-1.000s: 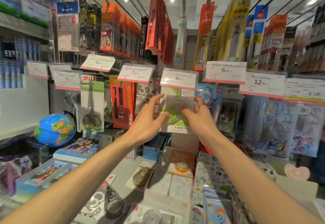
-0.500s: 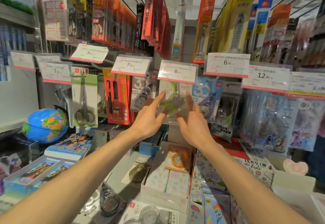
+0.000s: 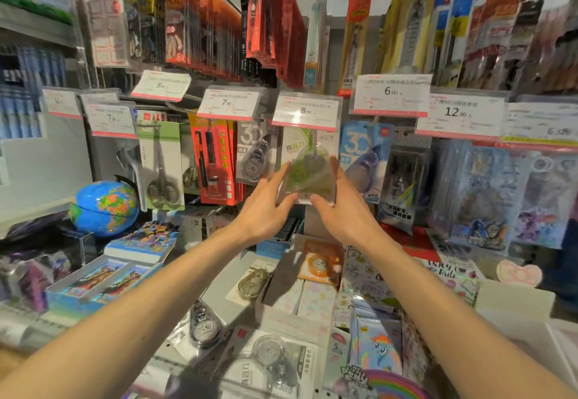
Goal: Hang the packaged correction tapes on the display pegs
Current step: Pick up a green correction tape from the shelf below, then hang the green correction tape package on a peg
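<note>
A green packaged correction tape (image 3: 308, 165) hangs below the 8.00 price tag (image 3: 306, 110), in the middle of the peg wall. My left hand (image 3: 266, 209) is at its lower left edge, fingers spread. At its lower right edge is my right hand (image 3: 342, 212), fingers spread and thumb just under the pack. The fingertips touch or nearly touch the pack; neither hand grips it. More packaged tapes lie on the shelf below: a black one (image 3: 205, 325), a clear one (image 3: 272, 358), an olive one (image 3: 253, 283) and an orange one (image 3: 319, 265).
Grey (image 3: 255, 154) and blue (image 3: 362, 157) tape packs hang on either side of the green one. Scissors (image 3: 161, 164) and red pen packs (image 3: 214, 164) hang further left. A globe (image 3: 104, 207) stands low left. An open cardboard box (image 3: 300, 301) sits under my hands.
My hands gripped the green pack at the peg a second ago. They have since opened and slid down to its lower edges, and the pack now hangs by itself.
</note>
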